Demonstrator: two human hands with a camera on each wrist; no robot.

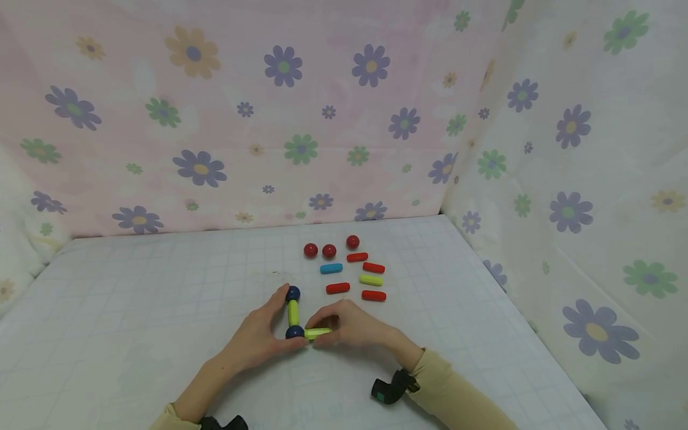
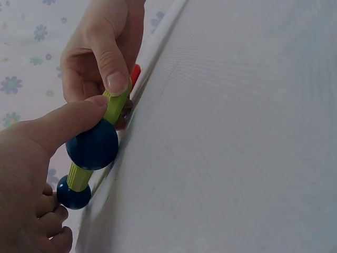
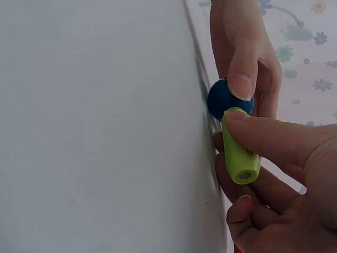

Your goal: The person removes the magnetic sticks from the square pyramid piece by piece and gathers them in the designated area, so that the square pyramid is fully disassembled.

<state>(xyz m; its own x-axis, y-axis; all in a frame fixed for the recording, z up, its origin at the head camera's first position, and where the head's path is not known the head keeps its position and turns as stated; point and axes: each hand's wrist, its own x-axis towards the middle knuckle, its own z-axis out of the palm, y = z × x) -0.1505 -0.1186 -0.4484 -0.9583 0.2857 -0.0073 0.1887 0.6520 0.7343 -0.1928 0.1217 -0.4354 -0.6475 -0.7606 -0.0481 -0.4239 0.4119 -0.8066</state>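
In the head view my left hand [image 1: 251,341] spans a small upright-lying chain: a far dark blue ball [image 1: 292,293], a yellow-green rod [image 1: 292,313] and a near dark blue ball [image 1: 294,332]. Its fingers are at the far ball, and its thumb lies along the near one. My right hand [image 1: 359,325] pinches a second yellow-green rod [image 1: 319,333] between thumb and fingers. That rod's left end meets the near ball, roughly at a right angle to the first rod. A metal disc shows in its free end [image 3: 244,175] in the right wrist view.
Beyond the hands lie three red balls [image 1: 329,251], several red rods [image 1: 337,288], a blue rod [image 1: 331,269] and another yellow-green rod [image 1: 371,279]. White cloth [image 1: 134,310] covers the table. Flowered curtains [image 1: 301,179] rise along its back and right edges.
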